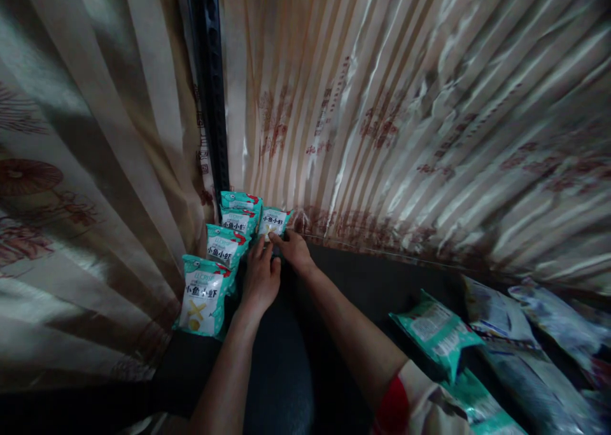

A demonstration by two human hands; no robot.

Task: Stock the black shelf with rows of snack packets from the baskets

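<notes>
Head: hands (pixel 261 281) (pixel 296 252) at teal bag (pixel 274 219) near curtain (pixel 329 136), room rightward on dark surface (pixel 356 285)

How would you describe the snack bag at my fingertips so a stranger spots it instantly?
Find the dark upright post beside the patterned sheeting, then the row of teal bags at its foot. Just right of that row's far end is another teal bag. Unlike the row's bags, it has your left hand and right hand at its lower front.
</notes>
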